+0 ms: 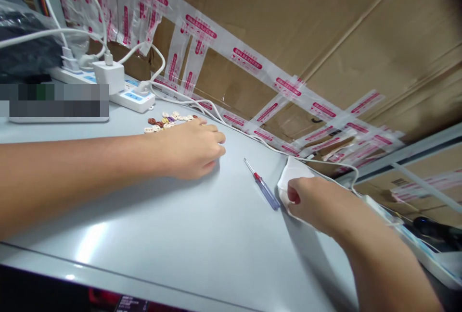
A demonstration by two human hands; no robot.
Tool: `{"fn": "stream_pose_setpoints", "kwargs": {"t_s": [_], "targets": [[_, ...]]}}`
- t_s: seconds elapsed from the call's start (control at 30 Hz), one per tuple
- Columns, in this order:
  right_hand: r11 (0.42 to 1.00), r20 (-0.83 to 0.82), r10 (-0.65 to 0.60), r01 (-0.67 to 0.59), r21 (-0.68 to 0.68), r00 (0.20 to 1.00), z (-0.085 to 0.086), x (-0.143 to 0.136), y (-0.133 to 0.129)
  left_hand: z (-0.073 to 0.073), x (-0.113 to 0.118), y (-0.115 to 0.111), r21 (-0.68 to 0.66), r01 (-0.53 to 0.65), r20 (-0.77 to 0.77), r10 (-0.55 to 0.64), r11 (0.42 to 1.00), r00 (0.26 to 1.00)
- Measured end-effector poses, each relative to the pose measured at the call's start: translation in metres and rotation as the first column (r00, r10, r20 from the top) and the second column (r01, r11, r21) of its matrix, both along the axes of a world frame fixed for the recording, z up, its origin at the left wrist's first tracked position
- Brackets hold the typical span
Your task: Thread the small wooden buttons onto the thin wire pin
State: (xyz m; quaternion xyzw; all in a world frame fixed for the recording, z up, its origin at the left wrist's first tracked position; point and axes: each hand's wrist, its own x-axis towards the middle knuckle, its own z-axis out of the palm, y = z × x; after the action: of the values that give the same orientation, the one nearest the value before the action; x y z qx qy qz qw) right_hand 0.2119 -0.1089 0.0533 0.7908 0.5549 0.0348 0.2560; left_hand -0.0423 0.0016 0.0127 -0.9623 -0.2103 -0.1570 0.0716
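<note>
My left hand is palm down, low over the table, its fingers curled in; their tips and anything under them are hidden. Just behind it lie several small button-like pieces in cream, brown, yellow and purple, some partly covered by the hand. At the right, my right hand is closed on a thin white sheet, paper or cloth, lying at the table's back edge. Between the hands is a screwdriver with a clear purplish handle and a red collar, its tip pointing to the back left. Neither hand touches it.
A white power strip with a charger and cables stands at the back left. One white cable runs along the back edge beside taped cardboard. Another strip is at the right. The grey-white table has a front edge.
</note>
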Motion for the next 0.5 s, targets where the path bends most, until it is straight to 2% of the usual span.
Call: {"fn": "stream_pose_setpoints", "kwargs": {"t_s": [0.1, 0.3, 0.5], "targets": [[1.0, -0.021, -0.014, 0.014, 0.011, 1.0, -0.003, 0.0, -0.009, -0.001, 0.0, 0.001, 0.057, 0.02, -0.101, -0.014, 0.998, 0.995], [0.987, -0.136, 0.047, -0.025, 0.157, 0.99, -0.022, 0.013, -0.035, -0.003, 0.001, 0.001, 0.093, 0.032, -0.09, -0.023, 0.995, 0.996], [0.946, -0.203, 0.093, -0.023, 0.324, 0.975, -0.033, 0.018, -0.046, 0.0, 0.002, -0.002, 0.091, 0.019, -0.112, -0.009, 0.996, 0.994]]}}
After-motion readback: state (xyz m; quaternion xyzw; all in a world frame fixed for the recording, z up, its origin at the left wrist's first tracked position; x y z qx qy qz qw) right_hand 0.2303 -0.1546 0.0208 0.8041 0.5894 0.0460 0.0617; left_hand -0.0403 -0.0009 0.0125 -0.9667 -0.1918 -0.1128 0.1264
